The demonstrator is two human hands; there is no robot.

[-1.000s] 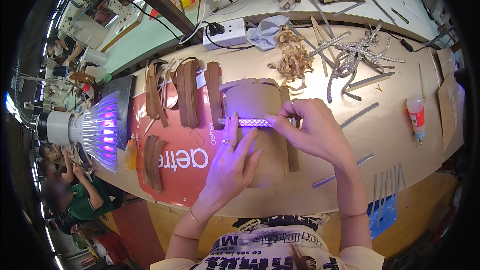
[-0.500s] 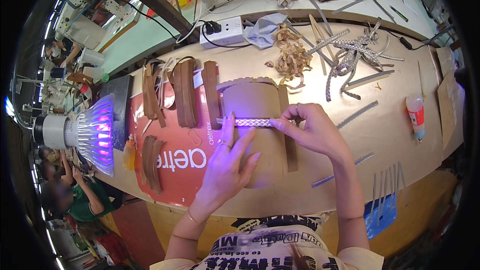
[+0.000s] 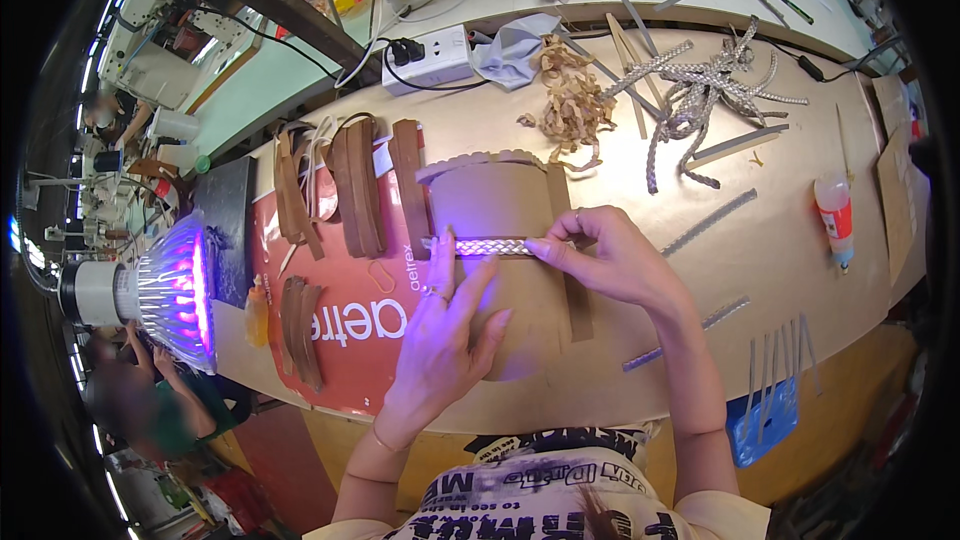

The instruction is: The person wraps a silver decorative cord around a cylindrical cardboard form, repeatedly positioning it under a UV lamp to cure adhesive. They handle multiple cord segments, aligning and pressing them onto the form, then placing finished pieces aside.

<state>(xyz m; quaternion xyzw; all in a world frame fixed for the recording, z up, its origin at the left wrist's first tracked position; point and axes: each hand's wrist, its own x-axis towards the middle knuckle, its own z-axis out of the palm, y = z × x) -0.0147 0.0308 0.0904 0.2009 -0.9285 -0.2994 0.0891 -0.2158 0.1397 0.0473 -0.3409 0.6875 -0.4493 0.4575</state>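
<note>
A short silvery braided strip [image 3: 488, 247] lies across a curved tan form [image 3: 497, 198], lit violet by the lamp. My left hand [image 3: 440, 340] is open, its fingers stretched over the strip's left part with the fingertips resting on it; the thumb stands apart over the form. At the strip's right end, my right hand [image 3: 607, 258] pinches it between thumb and forefinger. A brown strip [image 3: 575, 285] runs along the form's right side, partly hidden by that hand.
Brown leather strips [image 3: 362, 185] lie on a red sheet [image 3: 365, 345] at left, near the glowing lamp [image 3: 175, 290]. A tangle of silvery braids [image 3: 705, 95], tan curled scraps [image 3: 573, 105] and a power strip [image 3: 428, 61] are farther back. A glue bottle [image 3: 834, 218] lies at right.
The whole view has shifted slightly, with the bench items a little farther left. Both hands keep their places on the braided strip, and the strip still lies across the form.
</note>
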